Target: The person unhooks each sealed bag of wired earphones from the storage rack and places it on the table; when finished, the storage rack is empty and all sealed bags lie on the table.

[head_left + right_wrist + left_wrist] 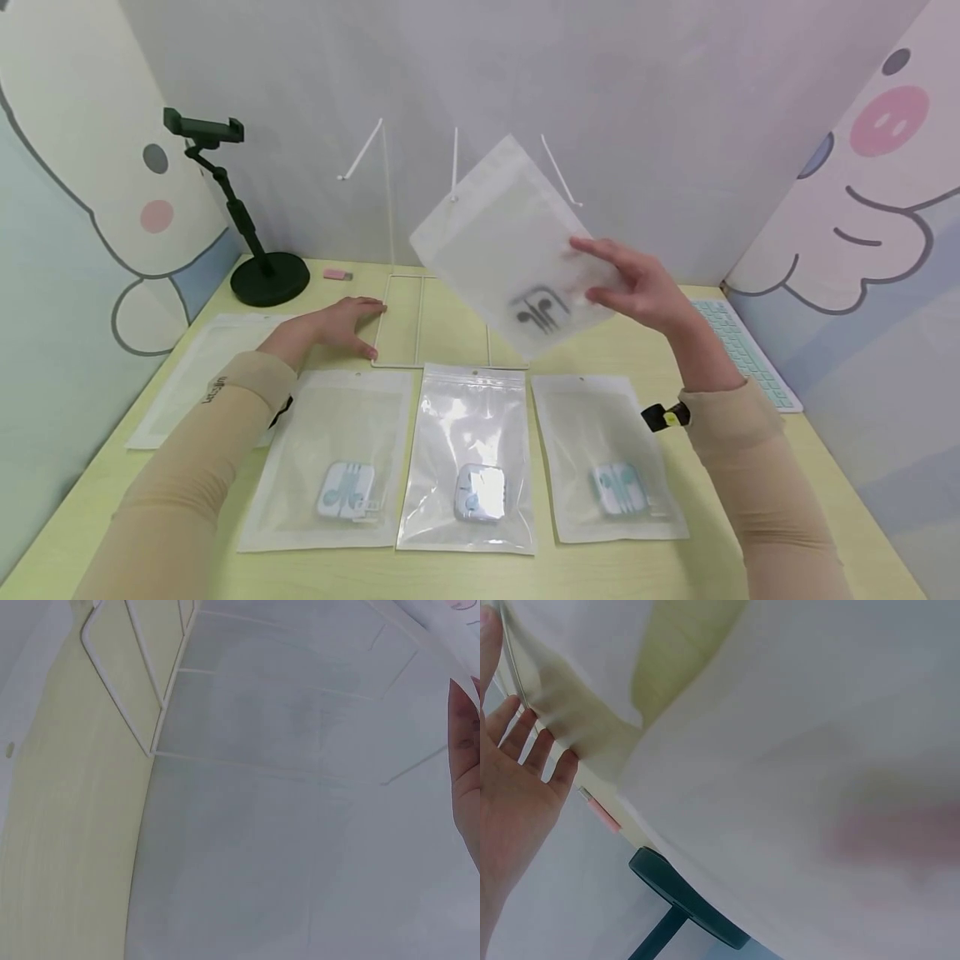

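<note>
My right hand (637, 279) pinches one edge of a frosted zip bag (495, 225) and holds it tilted above the table. A dark-looking case of earphones (540, 311) shows through the lower part of that bag. A white wire display rack (418, 325) stands behind it, with three prongs reaching forward at the top. With fingers spread, my left hand (341, 325) rests its fingertips against the left side of the rack's base. In the left wrist view its fingers (536, 750) lie at the wire, and the raised bag (780, 750) covers much of that view.
Three bags lie in a front row: a left bag (300, 442), a clear middle bag (435, 450) and a right bag (570, 442), each with boxed earphones. Another bag (195, 367) lies under my left forearm. A black phone stand (270, 279), pink USB stick (337, 274) and keyboard (738, 350) stand farther out.
</note>
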### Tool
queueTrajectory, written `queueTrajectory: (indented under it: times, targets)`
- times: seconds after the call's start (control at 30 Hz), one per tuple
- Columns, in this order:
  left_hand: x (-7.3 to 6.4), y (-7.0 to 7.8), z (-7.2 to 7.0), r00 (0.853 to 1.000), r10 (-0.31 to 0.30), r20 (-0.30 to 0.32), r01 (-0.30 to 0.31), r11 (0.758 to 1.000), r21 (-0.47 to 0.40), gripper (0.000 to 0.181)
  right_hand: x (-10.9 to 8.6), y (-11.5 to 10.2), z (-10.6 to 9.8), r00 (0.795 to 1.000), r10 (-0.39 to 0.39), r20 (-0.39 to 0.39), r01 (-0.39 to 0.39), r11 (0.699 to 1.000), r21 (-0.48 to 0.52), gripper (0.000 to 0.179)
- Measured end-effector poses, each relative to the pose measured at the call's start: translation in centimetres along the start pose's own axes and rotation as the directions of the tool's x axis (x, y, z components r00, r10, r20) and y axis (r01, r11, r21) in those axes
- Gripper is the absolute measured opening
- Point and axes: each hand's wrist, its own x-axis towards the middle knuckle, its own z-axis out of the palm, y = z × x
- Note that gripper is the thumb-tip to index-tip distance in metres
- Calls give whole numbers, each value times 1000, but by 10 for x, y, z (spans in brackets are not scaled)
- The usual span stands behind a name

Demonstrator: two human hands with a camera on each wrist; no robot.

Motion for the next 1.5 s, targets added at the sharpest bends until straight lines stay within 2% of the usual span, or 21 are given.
queueTrajectory:
  times: [0.2,0.37,0.57,0.7,0.83,1.0,1.1,1.23,1.37,1.5]
  targets:
    - [0,0,0,1000,-2,3,2,1000,3,94,-2,-7,-2,999,-32,11,31,999,32,67]
    - [0,1,0,1000,-5,4,5,1000,3,93,-1,-15,-7,997,-74,17,74,997,10,69]
    - [-2,5,-1,1000,4,-3,-4,1000,-2,93,4,-24,-17,991,-115,74,117,993,-17,69]
    - [-3,6,-2,1000,0,-4,0,1000,-1,93,6,-30,-26,981,-172,91,174,985,-13,65]
    - [-3,6,-1,1000,0,-5,0,1000,2,93,4,-32,-35,974,-215,77,217,976,-12,57]
    - [-2,6,0,1000,1,-3,-1,1000,2,93,-9,-33,-45,979,-203,33,202,979,29,54]
    - [-2,6,0,1000,-1,-2,1,1000,-5,93,-20,-33,-51,980,-198,-13,198,976,89,55]
    - [-1,5,0,1000,-3,-4,3,1000,-10,93,-36,-33,-60,976,-208,-67,218,950,225,55]
    - [-1,4,0,1000,-6,-5,6,1000,-11,93,-52,-30,-71,971,-214,-108,238,901,363,57]
    - [-1,4,1,1000,-11,-4,11,1000,-5,94,-69,-27,-81,966,-191,-176,254,839,482,60]
